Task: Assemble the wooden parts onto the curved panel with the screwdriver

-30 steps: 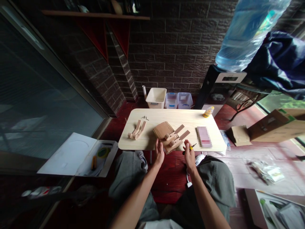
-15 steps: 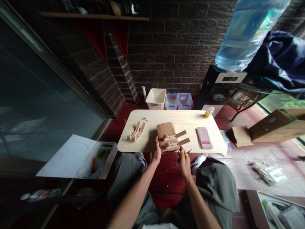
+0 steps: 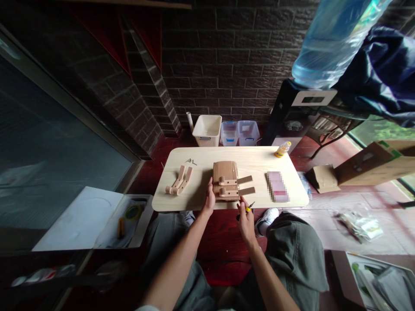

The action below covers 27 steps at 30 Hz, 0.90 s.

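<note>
My left hand [image 3: 210,199] grips the left edge of a flat cardboard box [image 3: 225,168] near the front of the table. Two wooden pieces with drilled holes and flat arms lie across the box: the upper wooden piece [image 3: 230,182] and the lower wooden piece [image 3: 229,192]. Both arms stick out past its right edge. In my right hand [image 3: 245,221] is a screwdriver [image 3: 249,209] with a yellow and black handle, its tip pointing right. The fingers of that hand reach the box's front right corner. A similar pair of wooden pieces [image 3: 179,182] rests on the left of the table.
Small screws [image 3: 191,161] lie on the table [image 3: 207,154] at the back left. A blurred pink packet [image 3: 277,186] and a small yellow-capped bottle [image 3: 283,149] are to the right. Plastic bins [image 3: 207,129] stand behind; an open white case [image 3: 142,220] is at the left.
The cardboard box with its two wooden pieces has turned slightly and now sits straighter to the table. Both hands moved with it, the screwdriver staying in my right hand. The camera view shifted a little.
</note>
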### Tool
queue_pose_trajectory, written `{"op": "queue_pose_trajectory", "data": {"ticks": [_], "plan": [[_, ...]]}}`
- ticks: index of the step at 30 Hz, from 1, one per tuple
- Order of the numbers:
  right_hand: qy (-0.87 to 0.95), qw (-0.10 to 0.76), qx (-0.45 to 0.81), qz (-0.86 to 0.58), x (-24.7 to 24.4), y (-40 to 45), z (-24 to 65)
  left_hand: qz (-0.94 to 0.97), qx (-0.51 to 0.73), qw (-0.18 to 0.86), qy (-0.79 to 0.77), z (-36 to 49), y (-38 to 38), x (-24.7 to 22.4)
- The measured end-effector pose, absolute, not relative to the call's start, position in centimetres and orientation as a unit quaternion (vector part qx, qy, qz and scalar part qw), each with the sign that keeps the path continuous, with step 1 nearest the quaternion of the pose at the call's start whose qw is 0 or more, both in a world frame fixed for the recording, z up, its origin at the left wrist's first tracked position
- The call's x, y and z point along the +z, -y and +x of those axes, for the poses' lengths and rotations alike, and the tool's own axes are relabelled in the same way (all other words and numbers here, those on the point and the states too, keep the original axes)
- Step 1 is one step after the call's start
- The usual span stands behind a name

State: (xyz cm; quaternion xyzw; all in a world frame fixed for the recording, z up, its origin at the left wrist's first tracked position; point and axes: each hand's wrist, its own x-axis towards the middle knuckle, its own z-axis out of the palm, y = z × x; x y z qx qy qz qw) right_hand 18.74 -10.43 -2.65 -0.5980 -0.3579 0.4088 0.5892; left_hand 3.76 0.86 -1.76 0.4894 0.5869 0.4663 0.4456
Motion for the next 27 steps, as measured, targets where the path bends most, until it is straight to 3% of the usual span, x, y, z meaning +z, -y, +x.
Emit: {"op": "queue_pose_trajectory", "data": {"ticks": [7,10,14,17,20,27], "plan": [[0.342,0.597,0.438,-0.579,-2.6,8.7,19.3,0.542,0.462,0.376,-0.594,2.9,-3.1,-0.5],[0.333,0.599,0.456,-0.568,-2.6,8.8,19.9,0.571,0.463,0.229,-0.637,-0.3,-3.9,1.5],[0.323,0.601,0.459,-0.568,-2.9,9.4,20.8,0.625,0.311,0.064,-0.713,-6.3,-5.3,3.7],[0.311,0.615,0.452,-0.566,-3.2,9.9,21.1,0.619,0.169,0.057,-0.765,-9.9,-7.0,4.1],[0.301,0.624,0.45,-0.564,-3.2,10.5,21.2,0.596,0.063,0.117,-0.792,-11.8,-8.6,3.7],[0.306,0.619,0.444,-0.571,-2.4,11.8,22.9,0.605,0.016,0.125,-0.786,-13.5,-9.6,2.7]]}}
